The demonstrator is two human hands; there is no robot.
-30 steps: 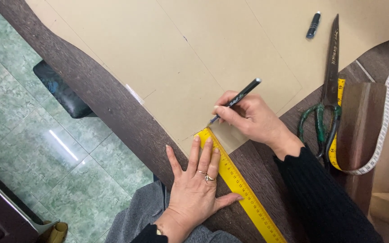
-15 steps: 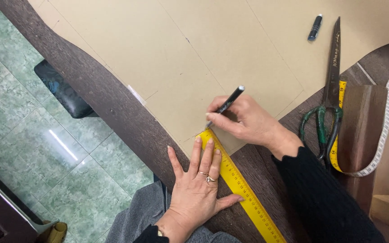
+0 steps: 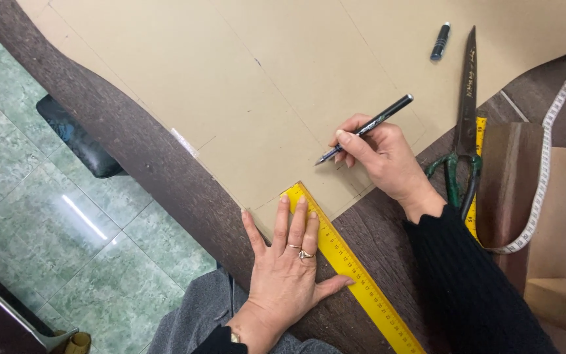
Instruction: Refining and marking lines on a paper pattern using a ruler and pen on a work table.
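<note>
Right hand [image 3: 388,157] grip clamped on pen [image 3: 366,128], left hand [image 3: 287,269] spread flat, fingertips overlapping half-hidden yellow ruler [image 3: 355,274].

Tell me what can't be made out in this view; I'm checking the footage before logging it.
- Head view: yellow ruler runs off the bottom edge, its far end unseen.
- Pen tip: too small to tell whether it touches the paper.
- Scissors handles partly hidden behind the right hand.

Dark wooden table [image 3: 165,177], tan pattern paper [image 3: 263,85], yellow ruler [image 3: 355,275], green-handled scissors [image 3: 463,131], measuring tape [image 3: 545,164]
</note>
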